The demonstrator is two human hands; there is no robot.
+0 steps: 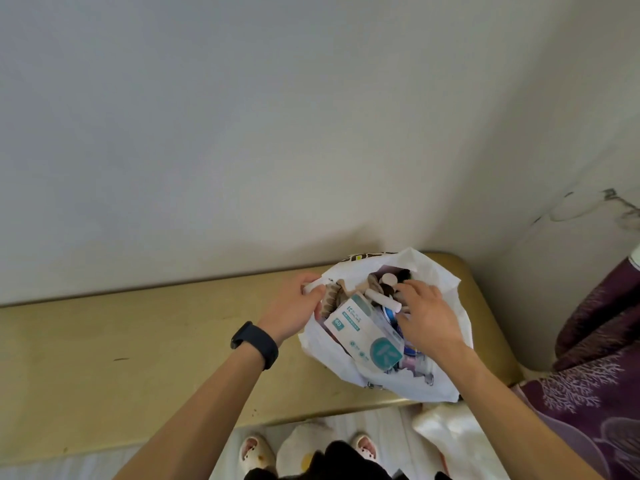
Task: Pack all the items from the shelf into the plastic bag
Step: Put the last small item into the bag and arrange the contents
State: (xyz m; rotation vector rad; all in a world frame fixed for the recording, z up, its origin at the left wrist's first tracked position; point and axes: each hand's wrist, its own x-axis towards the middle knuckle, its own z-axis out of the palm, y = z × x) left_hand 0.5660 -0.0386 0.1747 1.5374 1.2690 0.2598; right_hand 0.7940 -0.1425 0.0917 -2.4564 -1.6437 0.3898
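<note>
White-teal packet [363,336] in plastic bag [325,351]: "60", large "K" logo; small print unreadable.

Thin white plastic bag [322,348] on glossy golden shelf [138,341]

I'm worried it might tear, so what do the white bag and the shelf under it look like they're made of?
The plastic bag looks like thin, glossy white film: it crinkles and folds where the left hand grips its rim. The shelf is hard, smooth, yellowish-tan with a soft sheen, possibly lacquered wood or laminate.
</note>
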